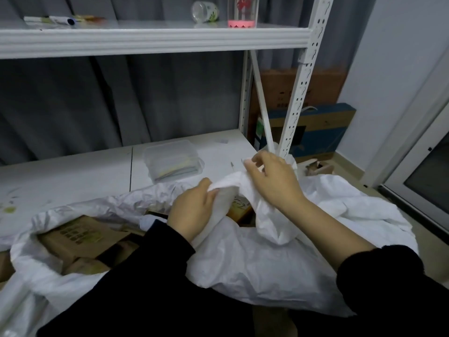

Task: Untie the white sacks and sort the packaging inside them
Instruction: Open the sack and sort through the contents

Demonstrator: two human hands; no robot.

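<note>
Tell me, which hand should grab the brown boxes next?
Probably the left hand: it sits closest to the brown boxes in the open sack. The right hand is farther off. Both grip bunched white fabric.

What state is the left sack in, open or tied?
Open. The left sack has its mouth gaping wide, and brown cartons show inside it.
</note>
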